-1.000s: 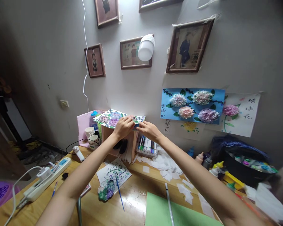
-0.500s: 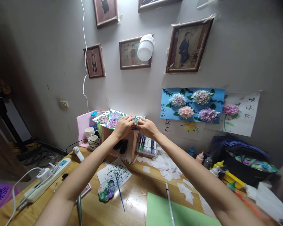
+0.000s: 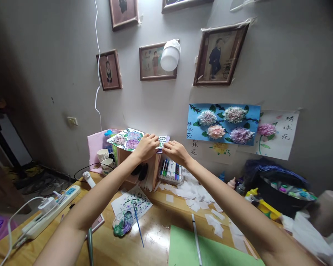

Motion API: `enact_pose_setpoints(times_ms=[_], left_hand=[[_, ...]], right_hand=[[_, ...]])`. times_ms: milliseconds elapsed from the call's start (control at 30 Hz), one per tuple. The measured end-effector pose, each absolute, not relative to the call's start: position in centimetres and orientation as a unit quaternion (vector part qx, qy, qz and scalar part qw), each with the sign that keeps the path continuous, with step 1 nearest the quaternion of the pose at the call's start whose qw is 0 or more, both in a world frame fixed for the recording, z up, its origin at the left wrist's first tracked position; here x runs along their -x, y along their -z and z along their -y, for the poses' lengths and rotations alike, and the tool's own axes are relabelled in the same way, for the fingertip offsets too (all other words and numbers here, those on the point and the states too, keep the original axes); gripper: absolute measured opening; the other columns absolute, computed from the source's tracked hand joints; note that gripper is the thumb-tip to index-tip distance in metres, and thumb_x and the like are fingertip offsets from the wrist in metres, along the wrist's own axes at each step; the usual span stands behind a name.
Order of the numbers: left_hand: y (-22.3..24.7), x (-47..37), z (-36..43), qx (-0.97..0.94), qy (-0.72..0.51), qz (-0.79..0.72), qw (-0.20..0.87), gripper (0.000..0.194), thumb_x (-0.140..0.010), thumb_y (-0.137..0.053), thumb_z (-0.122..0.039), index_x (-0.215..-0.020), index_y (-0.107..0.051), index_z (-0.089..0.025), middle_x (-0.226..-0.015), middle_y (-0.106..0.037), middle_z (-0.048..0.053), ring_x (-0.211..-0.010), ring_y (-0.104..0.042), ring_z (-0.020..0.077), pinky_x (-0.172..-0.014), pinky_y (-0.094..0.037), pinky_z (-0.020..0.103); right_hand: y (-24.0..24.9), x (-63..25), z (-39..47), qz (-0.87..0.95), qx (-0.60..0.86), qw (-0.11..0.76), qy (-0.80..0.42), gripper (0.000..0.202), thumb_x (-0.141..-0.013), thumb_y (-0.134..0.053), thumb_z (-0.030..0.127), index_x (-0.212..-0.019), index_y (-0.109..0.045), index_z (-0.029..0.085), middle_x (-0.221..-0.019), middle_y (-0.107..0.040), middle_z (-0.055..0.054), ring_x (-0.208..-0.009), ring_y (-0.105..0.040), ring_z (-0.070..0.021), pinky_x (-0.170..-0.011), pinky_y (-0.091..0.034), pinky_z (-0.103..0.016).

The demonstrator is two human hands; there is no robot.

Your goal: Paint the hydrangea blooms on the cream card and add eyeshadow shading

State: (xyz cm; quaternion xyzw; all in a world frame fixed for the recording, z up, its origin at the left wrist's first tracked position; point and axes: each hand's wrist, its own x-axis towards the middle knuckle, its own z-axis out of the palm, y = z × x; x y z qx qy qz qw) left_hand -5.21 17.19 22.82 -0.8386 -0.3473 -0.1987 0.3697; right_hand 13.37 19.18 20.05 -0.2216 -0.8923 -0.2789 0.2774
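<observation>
A white sheet painted with pink, blue and purple flowers lies on top of a pink box by the wall. My left hand rests over the sheet's right part, its fingers bent and closed on it. At the sheet's right end, a purple edge shows beneath. My right hand is closed in a pinch at this edge; the fingertips partly cover what they hold.
Paper cups stand left of the box, markers to its right. On the table are a paint palette, a brush, paper scraps, green paper and a power strip.
My right hand has moved slightly apart from my left hand, and more of the purple edge shows between them. The whole view has shifted a little.
</observation>
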Motion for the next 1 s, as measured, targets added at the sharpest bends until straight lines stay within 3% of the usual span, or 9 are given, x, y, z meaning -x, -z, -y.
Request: enact_pose_setpoints(times_ms=[200, 367, 600, 800, 1000], left_hand=[[-23.5, 4.1, -18.4, 0.854, 0.176, 0.321, 0.369, 0.007, -0.074, -0.063, -0.023, -0.074, -0.062, -0.017, -0.086, -0.062, 0.008, -0.087, -0.053, 0.0234, -0.074, -0.035, 0.037], [-23.5, 3.5, -19.0, 0.856, 0.184, 0.317, 0.365, 0.01, -0.076, -0.057, -0.015, -0.067, -0.062, -0.018, -0.082, -0.062, 0.009, -0.085, -0.053, 0.0233, -0.072, -0.034, 0.037], [-23.9, 4.1, -19.5, 0.834, 0.222, 0.356, 0.359, 0.011, -0.076, -0.056, -0.016, -0.068, -0.064, -0.018, -0.083, -0.062, 0.009, -0.083, -0.052, 0.0243, -0.07, -0.035, 0.039], [-24.3, 4.3, -19.8, 0.829, 0.232, 0.365, 0.355, 0.009, -0.075, -0.058, -0.017, -0.068, -0.065, -0.018, -0.082, -0.062, 0.008, -0.084, -0.052, 0.0241, -0.069, -0.036, 0.038], [-24.5, 4.5, -19.8, 0.827, 0.242, 0.37, 0.346, 0.009, -0.076, -0.058, -0.019, -0.069, -0.065, -0.019, -0.083, -0.062, 0.008, -0.084, -0.052, 0.0239, -0.068, -0.036, 0.038]], right_hand=[[-19.6, -14.3, -19.2, 0.916, 0.198, 0.291, 0.194, 0.018, -0.09, -0.049, 0.022, -0.088, -0.067, 0.019, -0.089, -0.068, -0.006, -0.082, -0.059, -0.016, -0.069, -0.046, -0.027], [-20.4, -15.1, -19.9, 0.928, 0.195, 0.294, 0.115, 0.012, -0.081, -0.062, 0.022, -0.09, -0.07, 0.022, -0.09, -0.07, -0.004, -0.083, -0.062, -0.0155, -0.071, -0.049, -0.025], [-20.5, -14.8, -21.0, 0.919, 0.229, 0.318, 0.037, 0.016, -0.074, -0.069, 0.029, -0.086, -0.072, 0.02, -0.079, -0.069, -0.005, -0.067, -0.06, -0.0121, -0.06, -0.047, -0.022], [-21.0, -14.7, -21.1, 0.914, 0.258, 0.31, 0.047, 0.014, -0.082, -0.061, 0.028, -0.079, -0.073, 0.021, -0.07, -0.066, -0.002, -0.058, -0.057, -0.0094, -0.055, -0.042, -0.02], [-21.7, -13.8, -20.3, 0.908, 0.269, 0.292, 0.134, 0.019, -0.087, -0.051, 0.017, -0.086, -0.069, 0.019, -0.083, -0.069, -0.005, -0.077, -0.056, -0.0155, -0.064, -0.039, -0.025]])
